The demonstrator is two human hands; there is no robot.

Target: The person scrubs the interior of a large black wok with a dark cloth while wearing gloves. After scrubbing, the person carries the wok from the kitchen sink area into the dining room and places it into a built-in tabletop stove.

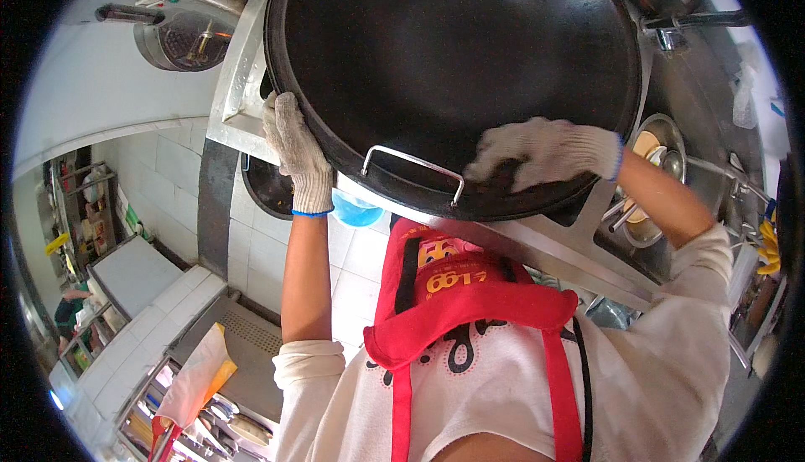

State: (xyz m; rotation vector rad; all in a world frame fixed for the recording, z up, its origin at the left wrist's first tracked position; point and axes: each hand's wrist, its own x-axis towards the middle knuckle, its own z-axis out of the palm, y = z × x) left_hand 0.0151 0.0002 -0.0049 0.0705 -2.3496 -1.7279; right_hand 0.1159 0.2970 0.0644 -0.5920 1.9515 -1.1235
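Note:
A large black wok (453, 47) fills the top of the view, set over a stainless-steel stove counter (245, 119). Its bright metal loop handle (415, 165) stands at the near rim. My left hand (295, 138), in a whitish knit glove with a blue cuff edge, holds the wok's left rim from outside. Inside the near right part of the bowl is my right hand (544, 151), gloved alike, its fingers bent down near the wall. Shadow hides the fingertips, so I cannot tell whether they hold anything.
To the right, a metal bowl (657, 235) with utensils sits beneath a faucet (671, 37). A dark pan (270, 185) and a blue basin (356, 209) are low at left. A perforated metal surface (251, 330) and a shelf of kitchenware lie lower left.

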